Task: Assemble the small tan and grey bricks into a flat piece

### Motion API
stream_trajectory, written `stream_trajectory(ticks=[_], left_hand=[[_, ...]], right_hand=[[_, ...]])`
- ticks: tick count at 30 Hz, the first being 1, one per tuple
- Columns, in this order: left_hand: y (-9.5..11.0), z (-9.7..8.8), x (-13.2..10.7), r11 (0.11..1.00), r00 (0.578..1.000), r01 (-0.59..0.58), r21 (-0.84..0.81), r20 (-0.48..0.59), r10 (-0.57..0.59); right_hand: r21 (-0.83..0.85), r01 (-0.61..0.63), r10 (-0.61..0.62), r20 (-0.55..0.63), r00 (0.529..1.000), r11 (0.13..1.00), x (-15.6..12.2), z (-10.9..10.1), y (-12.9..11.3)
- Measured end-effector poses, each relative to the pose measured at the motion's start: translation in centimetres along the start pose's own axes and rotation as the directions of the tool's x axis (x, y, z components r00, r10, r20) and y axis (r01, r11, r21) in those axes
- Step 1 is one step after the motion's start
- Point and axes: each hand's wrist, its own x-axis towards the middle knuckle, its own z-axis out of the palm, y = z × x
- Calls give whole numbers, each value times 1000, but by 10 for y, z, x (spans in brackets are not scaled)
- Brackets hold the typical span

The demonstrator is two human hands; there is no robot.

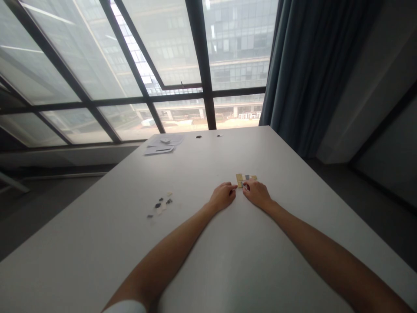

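Both my forearms reach out over a white table (228, 269). My left hand (222, 195) rests on the tabletop with its fingers curled, the fingertips touching the near left corner of a small flat tan board (246, 178) with a few dark squares on it. My right hand (257, 192) lies just right of it, fingers pinched together at the board's near edge. Whether either pinch holds a small piece is too small to make out.
A scatter of several tiny dark and pale pieces (161, 204) lies on the table to the left. Papers with a small object on top (163, 145) sit near the far edge, beside two round holes (198, 136). Behind are large windows and a dark curtain (309, 74).
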Motion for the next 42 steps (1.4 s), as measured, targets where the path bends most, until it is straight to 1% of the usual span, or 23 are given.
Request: stream_trajectory(ticks=[9, 16, 23, 26, 34, 38, 42], left_hand=[[-2, 1, 1, 1000, 1000, -26, -5, 7, 26], [-1, -1, 0, 999, 999, -32, -11, 14, 32], [1, -2, 0, 1000, 1000, 10, -8, 18, -9], [0, -1, 1, 1000, 1000, 9, -6, 15, -9], [-1, -1, 0, 1000, 1000, 3, -28, 4, -3], [-1, -3, 1, 997, 999, 39, -59, 9, -38], [-1, -3, 2, 996, 998, 58, -75, -13, -59]], right_hand=[[2, 8, -8, -4, 1000, 1000, 0, -1, 0], [-5, 10, -10, 4, 1000, 1000, 0, -1, 0], [-8, -10, 10, 29, 1000, 1000, -1, -6, -4], [2, -11, 10, 35, 999, 1000, -1, -6, -4], [5, -11, 10, 27, 1000, 1000, -1, -4, -5], [-1, -22, 22, 31, 999, 1000, -1, -5, -5], [5, 0, 0, 7, 1000, 1000, 0, -3, -4]])
